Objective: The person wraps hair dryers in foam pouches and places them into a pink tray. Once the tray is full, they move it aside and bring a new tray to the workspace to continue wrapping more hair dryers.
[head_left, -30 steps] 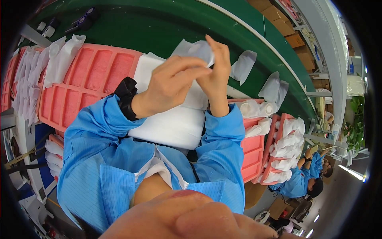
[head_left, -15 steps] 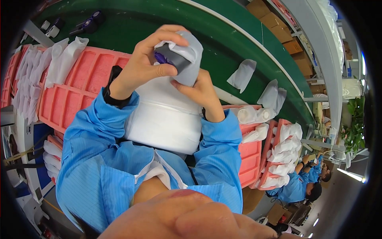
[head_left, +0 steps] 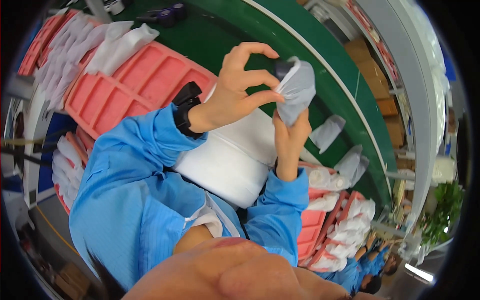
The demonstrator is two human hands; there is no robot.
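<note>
Overhead, grey pouch (head_left: 296,89) (crumpled) between left hand (head_left: 235,95) and right hand (head_left: 290,137).

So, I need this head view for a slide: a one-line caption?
Both hands, left hand and right hand, pinch a small grey pouch above a green conveyor belt flanked by pink trays.
</note>
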